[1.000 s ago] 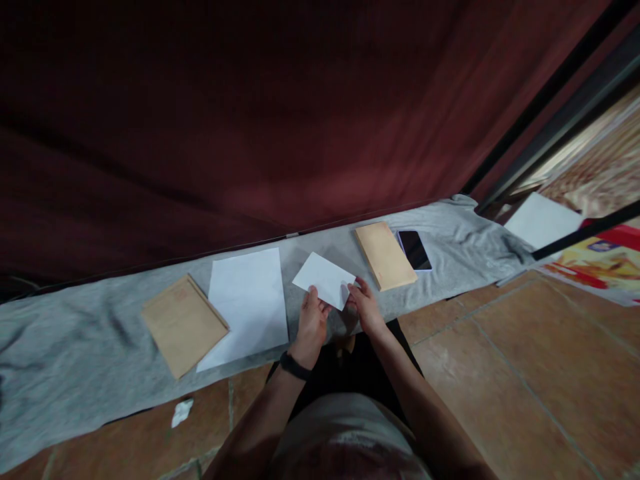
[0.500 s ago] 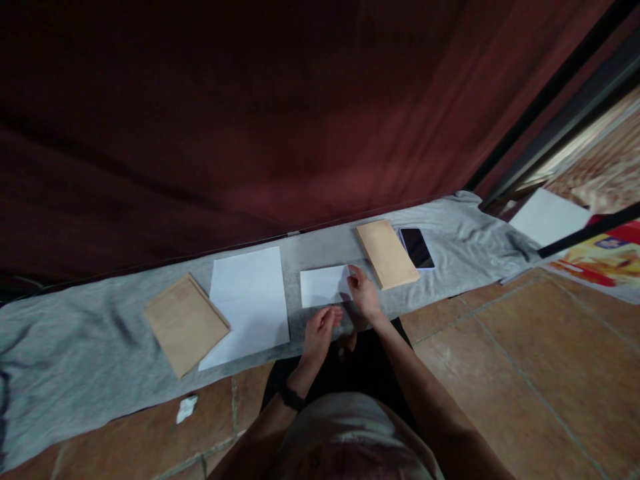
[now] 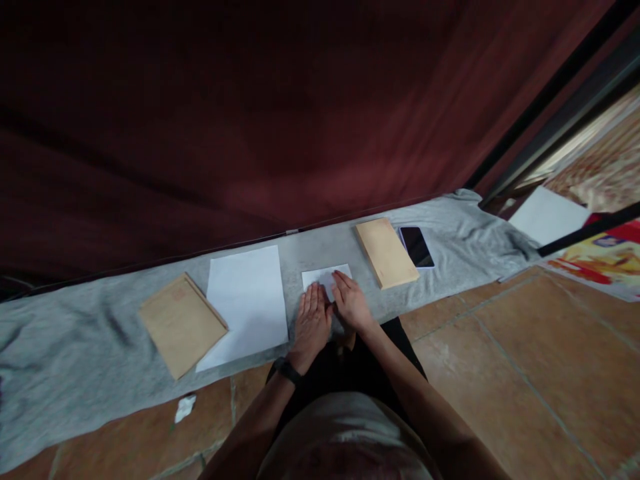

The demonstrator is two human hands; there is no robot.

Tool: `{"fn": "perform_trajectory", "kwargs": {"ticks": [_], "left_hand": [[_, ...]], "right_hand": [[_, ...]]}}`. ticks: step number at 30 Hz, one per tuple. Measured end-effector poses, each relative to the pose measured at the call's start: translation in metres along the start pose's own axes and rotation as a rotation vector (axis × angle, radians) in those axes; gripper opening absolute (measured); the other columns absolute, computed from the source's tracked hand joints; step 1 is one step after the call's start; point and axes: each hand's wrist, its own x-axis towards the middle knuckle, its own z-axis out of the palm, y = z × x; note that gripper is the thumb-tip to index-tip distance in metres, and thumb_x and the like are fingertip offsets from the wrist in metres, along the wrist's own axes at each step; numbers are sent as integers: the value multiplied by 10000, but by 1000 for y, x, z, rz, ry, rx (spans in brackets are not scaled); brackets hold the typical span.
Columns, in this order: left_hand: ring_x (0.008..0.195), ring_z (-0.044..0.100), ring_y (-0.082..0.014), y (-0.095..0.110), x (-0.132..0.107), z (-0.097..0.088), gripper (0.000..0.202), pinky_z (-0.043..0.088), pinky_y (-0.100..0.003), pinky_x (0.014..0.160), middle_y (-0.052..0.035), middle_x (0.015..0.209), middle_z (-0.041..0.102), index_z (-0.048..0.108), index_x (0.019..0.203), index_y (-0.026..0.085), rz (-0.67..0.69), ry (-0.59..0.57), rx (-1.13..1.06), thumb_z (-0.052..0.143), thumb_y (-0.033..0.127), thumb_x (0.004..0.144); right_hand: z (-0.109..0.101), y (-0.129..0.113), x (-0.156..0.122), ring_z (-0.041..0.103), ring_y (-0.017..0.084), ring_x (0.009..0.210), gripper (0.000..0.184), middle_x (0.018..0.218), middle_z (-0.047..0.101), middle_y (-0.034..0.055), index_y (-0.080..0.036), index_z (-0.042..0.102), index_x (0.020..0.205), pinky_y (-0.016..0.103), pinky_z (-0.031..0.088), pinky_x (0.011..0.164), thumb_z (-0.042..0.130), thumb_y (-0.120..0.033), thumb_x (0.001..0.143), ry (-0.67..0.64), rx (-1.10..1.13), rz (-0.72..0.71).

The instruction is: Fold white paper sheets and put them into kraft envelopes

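Think of a clock with the small paper (image 3: 321, 275) in the middle and twelve pointing away from the person. The biggest thing is the red cloth (image 3: 300, 133), at twelve. Next is the counter (image 3: 75, 353), long and thin, with a grey cover (image 3: 455, 230).

The big sheet (image 3: 250, 293) lies between eight and nine, reaching the counter's near edge. Farther that way, the left envelopes (image 3: 183, 327) rest with a corner over it. The right envelopes (image 3: 387, 253) sit between two and three.

The left hand (image 3: 312, 320) lies flat at about seven, fingers straight on the small paper. The right hand (image 3: 353, 303) is between four and five, fingers together on top of it. Neither is clenched; both seem to press down. The small paper is on the counter, partly hidden by them. The phone (image 3: 417, 247) is just past the right envelopes.

The small paper could slip or wrinkle if one hand pushes harder, because the cover looks soft. If the left hand swings toward nine, it could drag the big sheet off the edge. A bump from the right hand could make the right envelopes shove the phone.
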Motion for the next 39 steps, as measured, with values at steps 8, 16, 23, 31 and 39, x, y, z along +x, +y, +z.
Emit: {"fn": "perform_trajectory", "kwargs": {"ticks": [8, 16, 23, 31, 39], "left_hand": [[1541, 175, -271, -14, 16, 7, 604, 231, -490, 1246, -199, 1633, 265, 263, 1562, 40, 130, -44, -18, 349, 162, 976], [1535, 198, -288, -21, 35, 13, 570, 238, -485, 1243, -203, 1628, 281, 314, 1541, 20, 27, -25, 7, 283, 212, 1005], [1536, 200, -295, -31, 36, 13, 620, 246, -500, 1237, -211, 1626, 272, 295, 1543, 5, -39, 39, -6, 312, 334, 1017], [1530, 227, -282, -32, 32, 12, 635, 229, -498, 1240, -193, 1615, 313, 284, 1552, 29, -85, 86, -9, 320, 374, 1020], [1526, 243, -279, -34, 21, 7, 619, 219, -528, 1237, -171, 1604, 347, 300, 1556, 64, -85, 74, -4, 309, 374, 1021]], "right_hand": [[18, -11, -9, 376, 228, 1468, 535, 1546, 461, 114, -135, 417, 1521, 451, 271, 1225, 283, -399, 1075, -124, -106, -82], [22, -1, 1, 353, 266, 1480, 547, 1576, 403, 125, -113, 423, 1516, 468, 240, 1229, 306, -407, 1069, -97, -220, -45], [23, 10, 2, 298, 276, 1505, 590, 1597, 357, 152, -93, 365, 1541, 474, 213, 1233, 360, -430, 1057, -66, -250, 9], [12, 27, -4, 328, 315, 1487, 641, 1599, 338, 177, -59, 322, 1554, 502, 237, 1215, 340, -462, 1057, -37, -324, 94], [5, 30, -7, 348, 330, 1476, 614, 1572, 378, 208, -50, 354, 1540, 541, 268, 1196, 339, -430, 1058, 31, -303, 131]]}}
